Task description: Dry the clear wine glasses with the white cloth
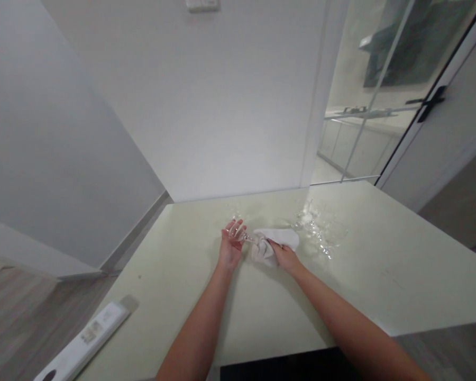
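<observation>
My left hand [230,244] grips the bowl of a clear stemmed glass [238,232] held on its side above the pale table [190,296]. The stem points right into a white cloth [275,241]. My right hand [283,256] is closed on that cloth, which is bunched around the glass's stem and foot. Both hands are near the table's far middle.
Several more clear glasses [321,230] lie or stand on the table just right of the cloth. A long white box [83,344] rests at the table's near left corner. A white wall is behind the table; glass doors [365,106] are to the right.
</observation>
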A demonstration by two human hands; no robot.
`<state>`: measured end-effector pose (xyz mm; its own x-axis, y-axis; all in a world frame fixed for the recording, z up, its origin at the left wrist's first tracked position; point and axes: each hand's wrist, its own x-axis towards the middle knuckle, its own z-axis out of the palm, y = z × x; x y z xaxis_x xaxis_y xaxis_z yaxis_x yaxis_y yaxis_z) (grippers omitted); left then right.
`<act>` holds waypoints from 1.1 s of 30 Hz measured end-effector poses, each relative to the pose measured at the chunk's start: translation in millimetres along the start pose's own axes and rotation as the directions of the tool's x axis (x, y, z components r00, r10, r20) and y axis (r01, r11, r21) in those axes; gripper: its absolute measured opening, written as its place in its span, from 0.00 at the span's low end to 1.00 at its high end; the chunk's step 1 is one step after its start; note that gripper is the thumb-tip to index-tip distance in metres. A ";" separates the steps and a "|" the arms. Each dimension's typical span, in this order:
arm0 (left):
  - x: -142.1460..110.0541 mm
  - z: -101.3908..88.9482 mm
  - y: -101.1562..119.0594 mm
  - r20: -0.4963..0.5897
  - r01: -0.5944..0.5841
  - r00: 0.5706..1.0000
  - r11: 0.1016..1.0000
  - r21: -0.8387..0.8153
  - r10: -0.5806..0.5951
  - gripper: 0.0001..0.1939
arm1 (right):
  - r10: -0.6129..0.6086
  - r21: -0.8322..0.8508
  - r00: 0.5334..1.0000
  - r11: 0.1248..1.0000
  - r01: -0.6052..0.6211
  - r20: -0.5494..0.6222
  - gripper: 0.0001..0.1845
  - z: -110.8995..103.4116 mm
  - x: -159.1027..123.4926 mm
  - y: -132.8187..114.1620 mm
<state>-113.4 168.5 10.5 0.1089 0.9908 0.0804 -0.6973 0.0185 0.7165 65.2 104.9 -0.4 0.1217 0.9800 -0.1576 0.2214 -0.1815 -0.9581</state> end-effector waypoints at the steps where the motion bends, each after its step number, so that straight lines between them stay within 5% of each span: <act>1: -1.0 0.9 1.2 0.029 -0.018 0.999 1.000 0.010 0.018 0.27 | -0.013 0.069 1.000 0.998 0.013 -0.013 0.28 1.5 1.1 0.7; 6: -14.4 14.4 -2.2 0.287 -0.033 0.957 0.965 0.259 -0.044 0.36 | -0.024 0.262 0.997 0.965 0.003 0.074 0.23 16.4 4.1 8.7; 9: -21.7 18.4 -9.5 0.408 -0.169 0.913 0.897 0.409 -0.014 0.39 | -0.030 0.258 0.997 0.966 0.012 0.068 0.20 20.3 6.7 14.5; 16: -22.1 6.5 -17.3 0.458 -0.461 0.871 0.615 0.640 0.177 0.37 | -0.180 0.229 0.982 0.955 0.190 -0.066 0.19 18.7 16.4 19.3; 21: -21.0 3.4 -13.2 0.495 -0.544 0.833 0.531 0.650 0.247 0.37 | -0.213 0.207 0.973 0.951 0.228 -0.093 0.18 20.6 13.7 16.0; 26: -30.4 8.3 -7.4 0.642 -0.654 0.752 0.282 0.702 0.147 0.37 | -0.193 0.195 0.976 0.958 0.209 -0.096 0.18 20.2 10.3 14.2; 29: -32.4 11.2 -9.5 0.600 -0.608 0.793 0.186 0.772 0.103 0.30 | -0.224 0.120 0.966 0.964 0.239 -0.130 0.18 15.9 12.4 11.7; 33: -26.0 11.5 -17.5 0.485 -0.521 0.854 0.285 0.805 0.190 0.26 | -0.217 -0.023 0.953 0.976 0.217 -0.209 0.17 7.3 12.1 6.7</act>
<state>-95.9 140.9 3.8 0.3041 0.7842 0.5409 0.3148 -0.6187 0.7198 61.1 116.1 -10.4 0.2706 0.9566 0.1080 0.2645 0.0340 -0.9638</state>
